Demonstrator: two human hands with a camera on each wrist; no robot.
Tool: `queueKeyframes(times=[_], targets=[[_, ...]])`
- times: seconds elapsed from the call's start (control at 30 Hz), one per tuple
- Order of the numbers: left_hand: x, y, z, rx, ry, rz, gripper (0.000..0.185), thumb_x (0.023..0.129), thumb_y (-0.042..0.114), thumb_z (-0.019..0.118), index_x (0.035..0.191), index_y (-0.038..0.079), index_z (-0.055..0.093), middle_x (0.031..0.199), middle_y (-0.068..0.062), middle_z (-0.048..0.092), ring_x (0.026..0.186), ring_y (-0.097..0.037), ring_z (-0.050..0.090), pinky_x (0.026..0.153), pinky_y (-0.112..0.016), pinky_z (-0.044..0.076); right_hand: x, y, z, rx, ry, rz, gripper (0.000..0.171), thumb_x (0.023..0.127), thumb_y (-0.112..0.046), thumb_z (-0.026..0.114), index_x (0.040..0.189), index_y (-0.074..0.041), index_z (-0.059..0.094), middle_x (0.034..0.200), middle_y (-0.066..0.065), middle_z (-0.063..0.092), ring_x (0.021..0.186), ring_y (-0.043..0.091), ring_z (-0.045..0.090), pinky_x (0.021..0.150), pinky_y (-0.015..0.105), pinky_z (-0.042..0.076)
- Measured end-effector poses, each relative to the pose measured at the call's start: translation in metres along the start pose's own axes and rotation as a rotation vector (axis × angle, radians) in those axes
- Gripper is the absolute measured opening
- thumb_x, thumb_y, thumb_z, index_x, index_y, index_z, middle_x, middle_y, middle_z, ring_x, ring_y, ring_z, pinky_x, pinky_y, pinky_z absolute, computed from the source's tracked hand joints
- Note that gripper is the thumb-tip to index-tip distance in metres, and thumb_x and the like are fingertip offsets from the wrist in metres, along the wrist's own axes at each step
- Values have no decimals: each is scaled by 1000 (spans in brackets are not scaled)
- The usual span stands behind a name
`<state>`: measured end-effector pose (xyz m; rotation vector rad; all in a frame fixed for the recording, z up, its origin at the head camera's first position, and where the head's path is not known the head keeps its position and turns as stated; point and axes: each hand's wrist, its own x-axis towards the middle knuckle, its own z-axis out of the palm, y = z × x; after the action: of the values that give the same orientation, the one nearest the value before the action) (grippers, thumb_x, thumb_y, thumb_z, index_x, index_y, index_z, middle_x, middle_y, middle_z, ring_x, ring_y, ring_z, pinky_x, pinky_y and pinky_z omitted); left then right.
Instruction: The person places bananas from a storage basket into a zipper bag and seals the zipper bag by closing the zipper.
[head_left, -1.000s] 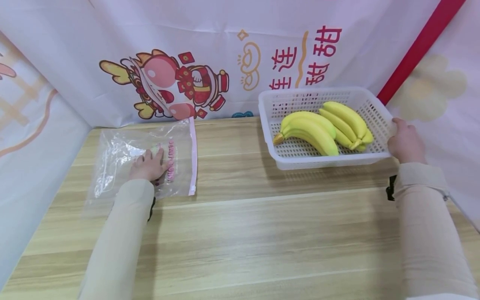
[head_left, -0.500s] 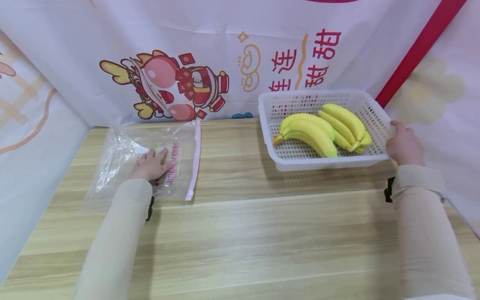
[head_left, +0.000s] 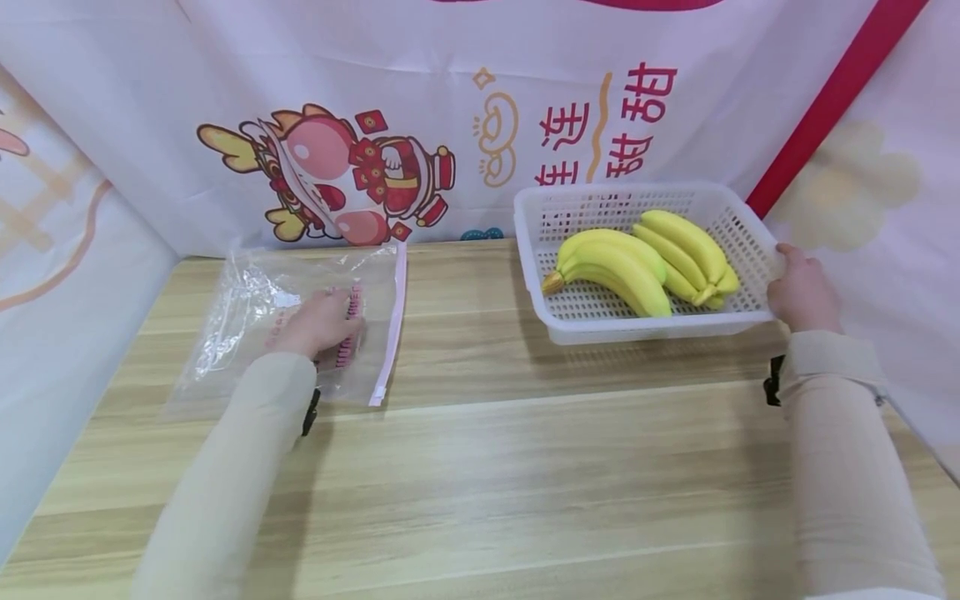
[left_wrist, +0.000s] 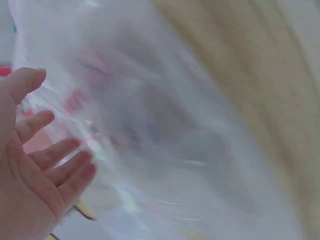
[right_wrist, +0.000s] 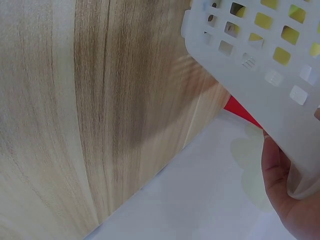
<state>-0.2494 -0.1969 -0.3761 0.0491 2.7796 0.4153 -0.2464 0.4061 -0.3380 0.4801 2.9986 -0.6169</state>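
Lying on the left part of the wood-grain desk (head_left: 525, 483), a clear plastic zip bag (head_left: 217, 342), crinkled, with a pink closure strip (head_left: 392, 329) down its right edge and pink lettering (head_left: 346, 352) beside that strip. Over the lettered side of the bag, the left hand (head_left: 322, 321), holding nothing; in the left wrist view, fingers loosely spread, slightly bent, thumb well apart from them, the bag behind blurred. Impossible to tell from these views any contact between fingertips and plastic. At the far right of the desk, close to a white printed cloth backdrop (head_left: 427, 42), a white perforated plastic basket (head_left: 615, 332). Around its right rim, the right hand (head_left: 806, 292), closed in a grip with the rim between thumb and fingers. Inside the basket, two bunches of yellow bananas side by side: the left bunch (head_left: 615, 262) with its brown-tipped stem towards the left wall, the right bunch (head_left: 686, 242) with its stem towards the near side. On both arms, beige sleeves (head_left: 847, 467); at both wrists, black bands (head_left: 311, 412).
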Motion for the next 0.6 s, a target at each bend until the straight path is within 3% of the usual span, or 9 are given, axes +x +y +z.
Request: queueKeyframes(times=[0.27,0.4,0.6], targets=[[-8,39,-2,15,-21,62,58,97,29,48,149,11,31,151,-24,34,138,-45,32,112,-61,27,0,0,-1,5,1,-13,66,92,-3,35,151,1,7,133,42,29,106,50,36,93,65,35],[-12,51,5,31,-51,57,59,98,35,49,151,19,29,151,-22,34,136,-43,37,110,-63,30,1,1,-1,6,-2,-15,66,92,-4,35,151,1,7,134,42,28,107,50,36,93,65,35],[-18,65,12,108,-93,105,67,94,42,54,151,19,29,148,-26,35,129,-46,43,102,-65,37,1,2,0,2,3,-25,65,92,-4,34,151,1,7,133,43,29,106,50,37,91,65,35]])
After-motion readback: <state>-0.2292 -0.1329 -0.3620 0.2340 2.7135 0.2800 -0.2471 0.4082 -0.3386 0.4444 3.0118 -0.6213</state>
